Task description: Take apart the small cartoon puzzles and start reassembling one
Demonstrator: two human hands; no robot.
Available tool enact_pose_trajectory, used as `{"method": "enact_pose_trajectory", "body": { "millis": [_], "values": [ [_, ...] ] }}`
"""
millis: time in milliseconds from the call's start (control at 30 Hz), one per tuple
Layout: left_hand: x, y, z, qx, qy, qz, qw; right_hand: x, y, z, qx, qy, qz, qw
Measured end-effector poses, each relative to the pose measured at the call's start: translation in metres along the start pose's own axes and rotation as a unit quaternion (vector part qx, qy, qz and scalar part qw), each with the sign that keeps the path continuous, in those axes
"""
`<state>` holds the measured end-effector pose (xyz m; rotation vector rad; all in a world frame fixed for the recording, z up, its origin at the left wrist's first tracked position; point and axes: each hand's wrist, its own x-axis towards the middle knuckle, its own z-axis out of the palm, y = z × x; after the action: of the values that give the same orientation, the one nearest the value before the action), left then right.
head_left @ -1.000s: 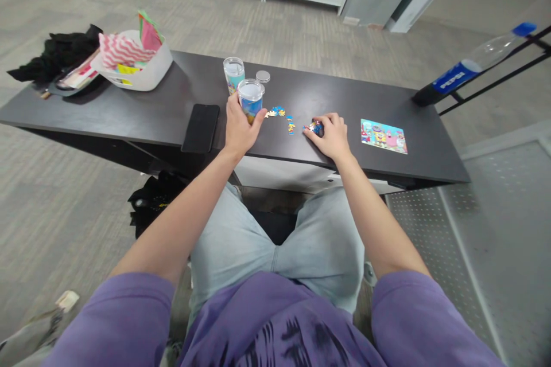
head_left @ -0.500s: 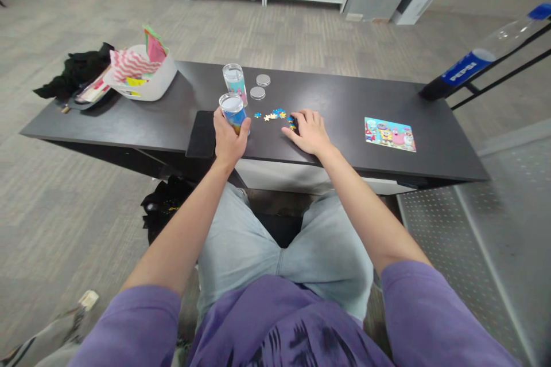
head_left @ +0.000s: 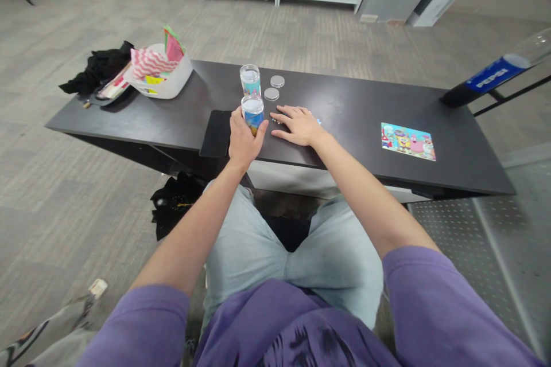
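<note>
At the left end of the dark tabletop (head_left: 344, 106), a bundle of black cloth (head_left: 101, 69) lies beside a white basket (head_left: 174, 86) holding a pink-and-white striped item (head_left: 148, 63). Next along, a flat black slab (head_left: 216, 135) lies near the front edge. Just right of it, the left hand (head_left: 244, 136) grasps a blue container (head_left: 253, 118), fingers wrapped around its left side and thumb on its right. The container is upright, its top clear; whether its base bears on the table cannot be told. Directly behind stands a teal container (head_left: 250, 83), also upright (contact between the two cannot be confirmed). To the right of this, two silver lids, a nearer one (head_left: 271, 94) and a farther one (head_left: 278, 81), lie flat. In front of them, the right hand (head_left: 296, 126) is palm down, fingers spread and clenched on nothing visible. It covers most of the puzzle pieces (head_left: 319, 121); a few show at its edges, on the table. Well apart to the right, a picture card (head_left: 408, 141) lies face up. At the far right, a bottle (head_left: 493, 77) with a blue label appears tilted in view.
</note>
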<state>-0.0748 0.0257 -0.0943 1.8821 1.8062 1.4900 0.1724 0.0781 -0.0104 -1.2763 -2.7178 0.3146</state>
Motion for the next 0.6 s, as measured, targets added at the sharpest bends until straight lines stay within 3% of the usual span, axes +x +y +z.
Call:
{"method": "enact_pose_trajectory", "body": {
  "millis": [200, 367, 600],
  "values": [
    [0.002, 0.002, 0.001, -0.034, -0.005, -0.024, 0.999, -0.05, 0.034, -0.001, 0.011, 0.031, 0.03, 0.999],
    [0.005, 0.004, -0.002, -0.017, -0.003, -0.042, 0.999, -0.049, 0.038, 0.006, 0.018, 0.048, 0.135, 0.99],
    [0.006, 0.015, -0.009, -0.032, -0.068, -0.069, 0.995, -0.044, 0.02, 0.006, 0.028, 0.023, 0.046, 0.998]
  ]
}}
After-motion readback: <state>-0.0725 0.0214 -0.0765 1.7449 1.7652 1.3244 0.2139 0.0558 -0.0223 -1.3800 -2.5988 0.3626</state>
